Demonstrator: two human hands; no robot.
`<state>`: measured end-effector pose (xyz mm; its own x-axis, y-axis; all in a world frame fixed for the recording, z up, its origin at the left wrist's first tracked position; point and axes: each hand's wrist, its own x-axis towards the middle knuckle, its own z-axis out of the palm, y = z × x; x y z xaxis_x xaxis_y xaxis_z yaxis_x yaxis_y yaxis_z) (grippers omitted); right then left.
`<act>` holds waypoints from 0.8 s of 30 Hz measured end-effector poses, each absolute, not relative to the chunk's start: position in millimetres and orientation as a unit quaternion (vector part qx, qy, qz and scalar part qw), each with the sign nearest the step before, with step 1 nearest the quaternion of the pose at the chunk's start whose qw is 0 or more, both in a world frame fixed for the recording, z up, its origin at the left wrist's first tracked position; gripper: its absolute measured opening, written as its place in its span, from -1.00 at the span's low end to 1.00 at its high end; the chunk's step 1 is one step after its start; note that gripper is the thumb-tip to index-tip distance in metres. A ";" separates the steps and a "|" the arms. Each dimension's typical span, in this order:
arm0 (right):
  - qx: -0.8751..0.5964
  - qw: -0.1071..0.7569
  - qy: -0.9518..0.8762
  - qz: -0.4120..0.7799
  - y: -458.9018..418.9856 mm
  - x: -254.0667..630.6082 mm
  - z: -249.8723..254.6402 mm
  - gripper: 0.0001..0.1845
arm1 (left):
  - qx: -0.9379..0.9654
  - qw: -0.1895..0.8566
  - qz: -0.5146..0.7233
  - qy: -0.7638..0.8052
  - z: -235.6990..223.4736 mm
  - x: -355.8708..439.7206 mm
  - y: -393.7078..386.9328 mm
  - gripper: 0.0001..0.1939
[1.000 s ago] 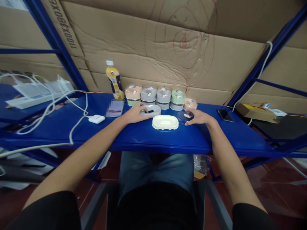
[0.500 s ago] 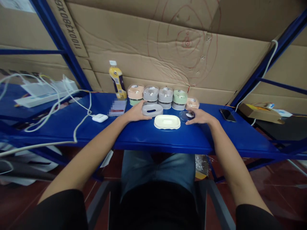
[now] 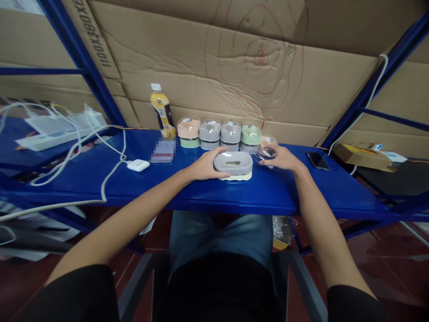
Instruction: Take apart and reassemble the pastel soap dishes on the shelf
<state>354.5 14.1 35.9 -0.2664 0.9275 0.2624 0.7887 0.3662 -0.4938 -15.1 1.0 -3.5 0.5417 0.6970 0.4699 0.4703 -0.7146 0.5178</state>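
Observation:
My left hand grips a grey oval piece with a slot and holds it right on top of a cream oval tray on the blue table. My right hand holds a small clear round lid, lifted a little off the table beside a peach container. Behind them stands a row of stacked containers: peach, two grey, and green.
A yellow bottle stands at the back left. A white earbud case, a small card and white cables lie to the left. A black phone and a brown box lie to the right. Cardboard covers the wall.
My left hand carried the grey slotted piece rightward onto the cream tray. My right hand raised the clear lid off the table and moved it back toward the peach container.

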 end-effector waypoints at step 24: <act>-0.324 0.247 -0.904 0.128 1.4 263.9 15.8 -0.09 | 0.855 0.241 0.296 0.351 -16.6 1.4 3.1 0.42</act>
